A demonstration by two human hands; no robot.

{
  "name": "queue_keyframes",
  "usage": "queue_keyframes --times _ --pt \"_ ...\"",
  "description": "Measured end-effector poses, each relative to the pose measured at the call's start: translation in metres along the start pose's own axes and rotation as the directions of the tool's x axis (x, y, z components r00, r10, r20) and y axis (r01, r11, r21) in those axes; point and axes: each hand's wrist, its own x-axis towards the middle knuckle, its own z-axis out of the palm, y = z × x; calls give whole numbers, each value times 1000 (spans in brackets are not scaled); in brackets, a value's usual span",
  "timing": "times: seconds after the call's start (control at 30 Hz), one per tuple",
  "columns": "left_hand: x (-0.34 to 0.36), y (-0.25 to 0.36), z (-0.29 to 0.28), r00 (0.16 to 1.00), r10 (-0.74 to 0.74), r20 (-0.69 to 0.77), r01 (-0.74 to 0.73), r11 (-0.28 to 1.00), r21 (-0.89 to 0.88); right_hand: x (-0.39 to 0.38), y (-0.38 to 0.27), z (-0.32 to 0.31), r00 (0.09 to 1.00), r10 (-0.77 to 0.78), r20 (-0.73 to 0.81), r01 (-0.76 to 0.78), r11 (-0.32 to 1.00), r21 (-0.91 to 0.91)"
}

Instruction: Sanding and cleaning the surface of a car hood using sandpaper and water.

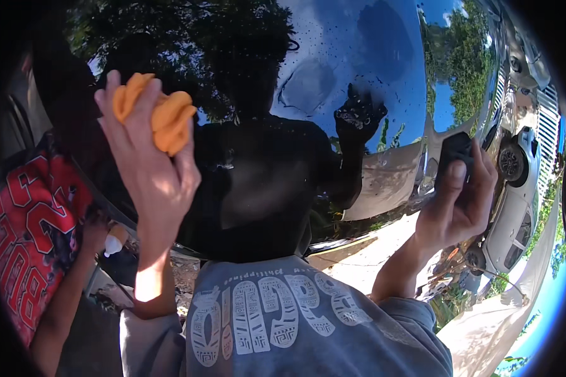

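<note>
My left hand holds a bunched orange cloth at the dark, glossy car panel. Folds of the cloth stick out between the fingers. My right hand is raised near the panel's right side, its thumb and fingers gripping a small black block that looks like a pad; its exact kind is unclear. Water-like drops and a faint smeared patch show on the panel, among reflections of trees, sky and my own dark outline.
At the left stands another person in a red printed shirt, whose hand holds a small pale and orange thing. A silvery car is parked at the right, beside a pale tarp and plants. Sunlit ground lies below the panel.
</note>
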Motion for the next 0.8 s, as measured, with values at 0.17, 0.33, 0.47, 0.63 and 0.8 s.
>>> queue_keyframes --times 0.17,0.33,0.47,0.63,0.8 --pt "17 139 88 994 109 -10 -107 950 -293 -21 -6 -39 997 -1 -82 15 985 172" --pt "53 215 124 931 348 110 -317 920 -228 -34 -4 -64 883 301 -360 -131 895 427" --pt "19 129 85 944 327 46 -305 916 -260 -49 23 -86 866 340 -368 -315 941 126" --pt "64 -19 9 991 131 6 -131 986 105 -83 36 -92 873 373 -314 -373 926 64" --pt "141 -25 -13 989 66 -135 -28 963 267 -101 17 -103 849 447 -283 -407 893 190"
